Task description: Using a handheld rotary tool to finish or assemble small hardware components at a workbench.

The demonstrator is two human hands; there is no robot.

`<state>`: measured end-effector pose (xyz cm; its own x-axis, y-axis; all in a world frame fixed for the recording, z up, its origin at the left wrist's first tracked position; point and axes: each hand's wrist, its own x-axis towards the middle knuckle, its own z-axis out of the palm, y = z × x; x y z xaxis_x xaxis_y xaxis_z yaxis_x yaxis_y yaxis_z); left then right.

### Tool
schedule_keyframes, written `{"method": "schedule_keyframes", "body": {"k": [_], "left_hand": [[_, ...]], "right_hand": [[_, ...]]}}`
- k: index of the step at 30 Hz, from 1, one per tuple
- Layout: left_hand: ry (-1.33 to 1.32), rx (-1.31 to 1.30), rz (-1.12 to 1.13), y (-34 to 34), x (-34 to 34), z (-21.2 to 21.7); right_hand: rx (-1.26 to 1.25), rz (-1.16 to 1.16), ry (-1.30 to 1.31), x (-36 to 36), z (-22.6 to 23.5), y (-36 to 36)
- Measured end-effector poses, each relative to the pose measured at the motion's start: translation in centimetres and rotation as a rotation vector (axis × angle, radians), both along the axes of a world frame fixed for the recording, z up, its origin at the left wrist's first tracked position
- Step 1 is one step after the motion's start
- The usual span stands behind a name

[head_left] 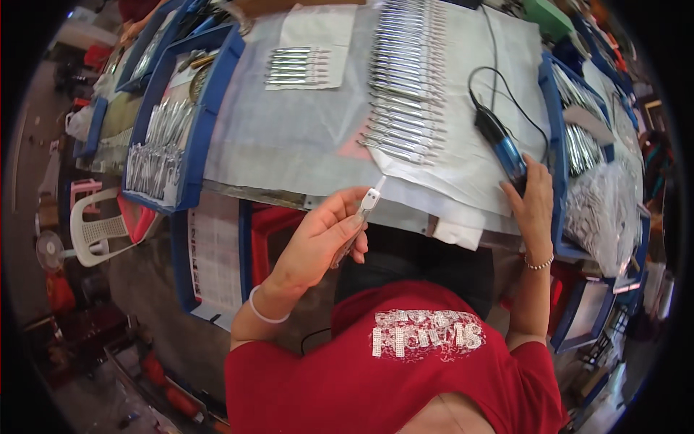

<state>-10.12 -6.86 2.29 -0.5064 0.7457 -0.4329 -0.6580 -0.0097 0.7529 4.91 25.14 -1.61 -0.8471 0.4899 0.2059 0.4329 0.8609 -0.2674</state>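
Beyond the red shirt (pixel 303 383), the left hand (pixel 311 242) pinches a piece (pixel 370 199) pointing across the near edge of the tabletop (pixel 282 137); well apart, the right hand (pixel 533 199) grips a slanting tool (pixel 502 147) near the right edge.

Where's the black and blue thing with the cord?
In the head view, the black and blue tool is at the right side of the table, between the row of silver pieces and a blue bin, its near end at the right hand.
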Motion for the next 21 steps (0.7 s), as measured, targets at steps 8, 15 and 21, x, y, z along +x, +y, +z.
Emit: {"method": "schedule_keyframes", "body": {"k": [8,15,21], "left_hand": [[0.421,-0.180,0.010,0.3,-10.6,0.4],[1.123,-0.311,-0.034,4.2,-26.4,-1.4],[1.123,-0.410,-0.408,8.8,-36.6,-4.4]], "right_hand": [[-0.036,-0.031,-0.113,-1.1,-0.7,1.1],[-0.463,-0.143,0.152,1.1,3.4,1.2],[-1.110,-0.047,0.637,3.7,5.9,0.2]]}}
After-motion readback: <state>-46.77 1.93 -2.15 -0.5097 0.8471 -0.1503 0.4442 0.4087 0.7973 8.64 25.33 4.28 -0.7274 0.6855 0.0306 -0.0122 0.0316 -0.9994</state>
